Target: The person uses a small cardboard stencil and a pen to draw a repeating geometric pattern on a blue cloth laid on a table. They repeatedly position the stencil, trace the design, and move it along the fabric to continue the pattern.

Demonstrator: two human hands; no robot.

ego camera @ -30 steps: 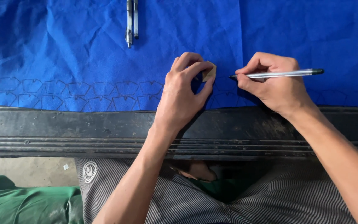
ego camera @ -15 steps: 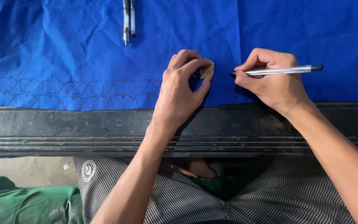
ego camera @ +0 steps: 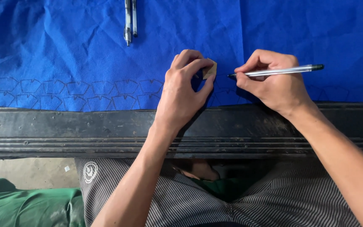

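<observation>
cloth [ego camera: 85,50] on table edge [ego camera: 64,126], spare pens [ego camera: 130,21] behind, apparently card template [ego camera: 209,69] left of pen [ego camera: 278,72]

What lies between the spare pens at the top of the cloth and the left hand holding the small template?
In the head view, only bare blue cloth lies between the spare pens and the left hand pinching the small tan template.

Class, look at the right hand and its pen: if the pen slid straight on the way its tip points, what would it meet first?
The right hand aims the pen leftward. Its tip would probably first meet the small tan template pinched by the left hand on the blue cloth.
</observation>
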